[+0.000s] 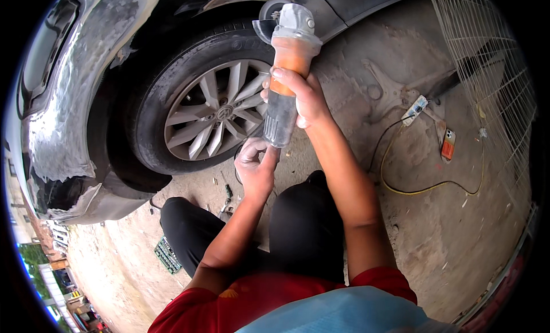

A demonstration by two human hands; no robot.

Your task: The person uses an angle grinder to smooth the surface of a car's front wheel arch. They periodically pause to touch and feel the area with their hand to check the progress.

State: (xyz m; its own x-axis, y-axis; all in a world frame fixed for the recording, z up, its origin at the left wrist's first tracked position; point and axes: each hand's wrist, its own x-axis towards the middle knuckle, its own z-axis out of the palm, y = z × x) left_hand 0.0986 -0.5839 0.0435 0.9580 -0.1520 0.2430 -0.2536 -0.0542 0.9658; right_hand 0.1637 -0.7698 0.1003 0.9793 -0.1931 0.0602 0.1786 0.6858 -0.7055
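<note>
I hold an angle grinder (289, 62) upright in front of me, its grey metal head and disc guard at the top beside the car's wheel arch. My right hand (307, 97) wraps round its orange and dark grey body from the right. Below it, my dusty left hand (255, 166) is closed at the grinder's rear end, thumb and fingers touching the base; part of its grip is hidden. Behind the grinder are the car's tyre (150, 112) and silver spoked wheel (197, 131). To the left, the body panel (60, 135) is sanded to bare, whitish metal.
On the ground to the right lie a white power strip (415, 111), a yellow cord (421, 192) and an orange-backed phone (448, 145) by a metal stand base (389, 89). A wire mesh panel (481, 41) stands far right. A green tool tray (167, 254) lies left of my knee.
</note>
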